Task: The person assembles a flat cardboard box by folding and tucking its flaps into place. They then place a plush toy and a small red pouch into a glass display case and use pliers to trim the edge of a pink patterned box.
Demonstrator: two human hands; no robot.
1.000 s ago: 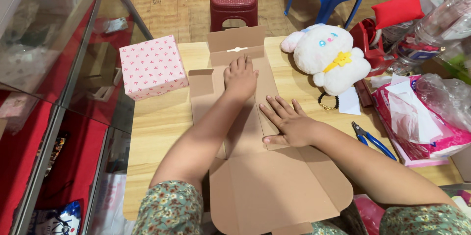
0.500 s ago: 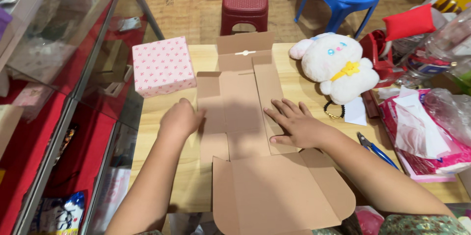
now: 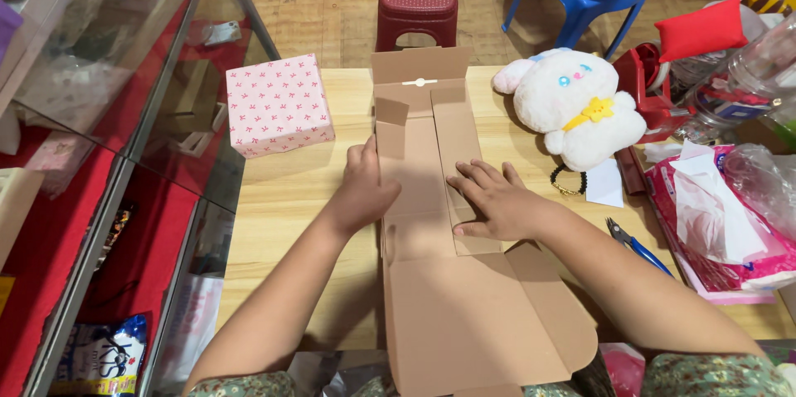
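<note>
A flat brown cardboard box blank point(image 3: 431, 157) lies lengthwise on the wooden table point(image 3: 290, 198), its near flap hanging over the front edge. My left hand point(image 3: 369, 190) grips the blank's left side panel, fingers curled over its folded edge. My right hand point(image 3: 497, 202) lies flat with fingers spread on the right side panel, which is folded in over the middle. Both hands press on the cardboard.
A pink patterned gift box point(image 3: 278, 105) stands at the table's left. A white plush toy point(image 3: 576, 107) lies at the right, with a bead bracelet point(image 3: 568, 181), blue-handled pliers point(image 3: 634, 244) and pink packaging point(image 3: 721, 223). A glass display case point(image 3: 99, 99) borders the left; stools stand beyond.
My left hand has moved in from the left flap and folded the left side panel inward. My right hand stays on the right panel. The view has shifted slightly.
</note>
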